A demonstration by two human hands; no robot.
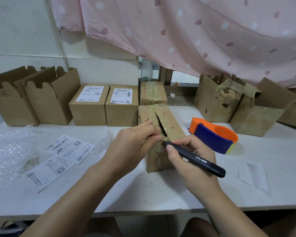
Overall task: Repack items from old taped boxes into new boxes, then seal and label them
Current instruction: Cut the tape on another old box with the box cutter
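Cardboard patched with yellowed tape makes up the old box [171, 120], which stands on the counter [161, 194] directly ahead of both grips and touches each of them. The right grip [190, 161] is curled round a black utility knife [202, 160], with thumb and fingers pinching its forward end. The knife tip is set at the box's near top edge, just beyond those fingertips; whether a blade is out cannot be told. The knife's long axis runs from the tip back and to the right, toward the person. The slit [159, 122] in the top seam runs the other way, ahead of the tip and slightly left, so tool and seam lie roughly in 1 line. The left grip [133, 142] pinches the flap at the slit's near end, just left of the tip. Any further cut probably has to travel along that seam or down the near face, and the left fingers sit just beside that path. An orange and blue tape dispenser [214, 134] lies near, ahead and right of the right grip.
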